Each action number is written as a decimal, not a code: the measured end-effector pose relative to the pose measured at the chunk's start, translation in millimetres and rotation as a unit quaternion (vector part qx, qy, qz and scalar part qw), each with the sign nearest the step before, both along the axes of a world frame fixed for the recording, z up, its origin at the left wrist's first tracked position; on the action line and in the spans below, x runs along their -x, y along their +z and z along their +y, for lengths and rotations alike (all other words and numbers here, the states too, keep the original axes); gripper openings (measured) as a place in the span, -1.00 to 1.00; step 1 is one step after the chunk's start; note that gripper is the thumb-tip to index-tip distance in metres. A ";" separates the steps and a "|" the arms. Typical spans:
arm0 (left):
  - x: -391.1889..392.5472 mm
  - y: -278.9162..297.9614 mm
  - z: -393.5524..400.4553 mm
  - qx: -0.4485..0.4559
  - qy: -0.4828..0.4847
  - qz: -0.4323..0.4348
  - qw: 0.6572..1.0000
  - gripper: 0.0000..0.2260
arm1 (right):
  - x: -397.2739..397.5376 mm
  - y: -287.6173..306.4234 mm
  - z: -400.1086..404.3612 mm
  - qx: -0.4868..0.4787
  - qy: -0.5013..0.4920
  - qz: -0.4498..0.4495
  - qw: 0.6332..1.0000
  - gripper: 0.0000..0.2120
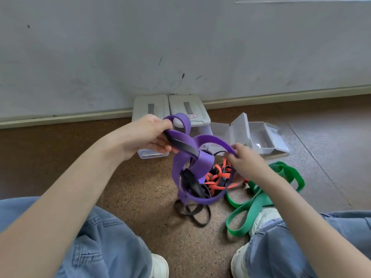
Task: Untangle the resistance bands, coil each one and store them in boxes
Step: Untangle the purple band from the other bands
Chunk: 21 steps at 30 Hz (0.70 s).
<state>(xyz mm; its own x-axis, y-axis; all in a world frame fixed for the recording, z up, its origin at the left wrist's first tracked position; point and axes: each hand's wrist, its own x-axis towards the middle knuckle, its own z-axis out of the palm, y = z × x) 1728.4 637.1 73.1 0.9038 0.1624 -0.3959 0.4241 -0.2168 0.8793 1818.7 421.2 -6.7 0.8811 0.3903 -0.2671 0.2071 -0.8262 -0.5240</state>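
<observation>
A wide purple band (202,165) hangs in loops above the floor, tangled with a black band (192,184) that threads through it and trails onto the floor. My left hand (149,136) grips the purple and black bands together at the upper left. My right hand (246,162) pinches the purple loop at its right side. Beneath the loops lies a thin orange band (217,177) in a heap. A green band (259,201) sprawls on the floor at the right, partly under my right arm.
Two lidded white boxes (187,109) stand against the wall behind my hands. An open clear box (261,137) with its lid raised sits to the right. My knees in jeans and white shoes frame the speckled brown floor (144,189).
</observation>
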 end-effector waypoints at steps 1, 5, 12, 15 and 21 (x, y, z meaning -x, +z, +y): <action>0.1 3.7 -1.9 0.006 -0.008 -0.017 1.000 -0.74 | 2.2 -5.8 -1.3 0.053 0.059 -0.053 0.995 -0.67; 2.7 19.6 -9.9 0.063 -0.008 -0.081 0.995 -0.72 | 17.8 -16.6 9.8 -0.092 0.288 -0.130 0.944 -0.20; 4.5 33.1 -2.9 0.249 0.028 -0.128 0.960 -0.72 | 39.4 -17.0 26.2 -0.376 0.165 0.156 0.899 -0.77; 1.0 17.1 16.7 0.081 0.095 -0.063 0.990 -0.74 | 31.4 -12.4 21.6 -0.398 0.044 0.155 0.903 -0.85; 1.8 -13.3 21.9 -0.407 -0.032 0.140 0.902 -0.54 | 19.0 4.5 15.0 -0.306 0.025 0.061 0.950 -0.68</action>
<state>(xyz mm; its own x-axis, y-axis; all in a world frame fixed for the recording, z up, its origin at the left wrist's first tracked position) 1726.7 659.0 59.9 0.8042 0.4541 -0.3835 0.5692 -0.7742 0.2768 1799.6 436.3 -2.2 0.8340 0.5466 -0.0751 0.1456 -0.3494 -0.9256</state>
